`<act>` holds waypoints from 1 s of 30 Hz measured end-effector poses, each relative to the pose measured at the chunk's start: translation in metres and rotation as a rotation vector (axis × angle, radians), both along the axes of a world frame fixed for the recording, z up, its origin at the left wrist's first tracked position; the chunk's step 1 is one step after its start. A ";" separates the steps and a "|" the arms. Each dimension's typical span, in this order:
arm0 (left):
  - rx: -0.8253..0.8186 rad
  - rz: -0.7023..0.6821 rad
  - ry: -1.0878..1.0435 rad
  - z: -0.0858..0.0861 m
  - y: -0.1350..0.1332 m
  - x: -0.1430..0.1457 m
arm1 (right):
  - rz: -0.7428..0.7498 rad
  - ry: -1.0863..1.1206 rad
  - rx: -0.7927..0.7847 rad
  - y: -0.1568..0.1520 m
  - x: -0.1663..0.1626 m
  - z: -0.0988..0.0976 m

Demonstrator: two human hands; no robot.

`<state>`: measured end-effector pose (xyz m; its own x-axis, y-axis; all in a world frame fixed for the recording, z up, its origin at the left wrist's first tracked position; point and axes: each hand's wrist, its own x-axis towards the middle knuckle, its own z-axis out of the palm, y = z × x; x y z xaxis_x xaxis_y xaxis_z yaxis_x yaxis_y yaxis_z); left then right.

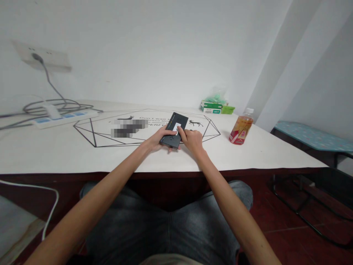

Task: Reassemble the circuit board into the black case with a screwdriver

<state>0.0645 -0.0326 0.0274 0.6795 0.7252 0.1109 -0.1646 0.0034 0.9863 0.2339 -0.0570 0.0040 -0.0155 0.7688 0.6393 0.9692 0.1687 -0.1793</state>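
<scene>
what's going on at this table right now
A person sits at a white table, handling a flat black box above its near part. The left hand holds the box from its left side, while the right hand is at its right side, thumb against the white label. Whether the right fingers grip it is hard to tell. A capped drink bottle stands to the right, and a power strip lies to the left.

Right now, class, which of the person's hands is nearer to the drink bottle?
The right hand: at the right side of the black box, apart from the bottle, to its left. The left hand, at the box's left side, is farther away.
</scene>
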 end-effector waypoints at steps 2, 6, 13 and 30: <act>0.023 0.023 -0.005 -0.001 0.001 0.001 | 0.016 0.052 0.012 0.000 0.000 0.000; 0.126 0.196 0.052 -0.008 0.006 0.005 | 0.097 0.285 0.050 0.003 0.000 0.002; 0.808 0.623 0.436 -0.013 0.010 0.013 | 0.289 0.765 -0.003 0.006 0.000 0.007; 0.999 0.655 0.778 -0.013 -0.003 0.011 | 0.459 0.863 0.000 0.012 0.002 0.001</act>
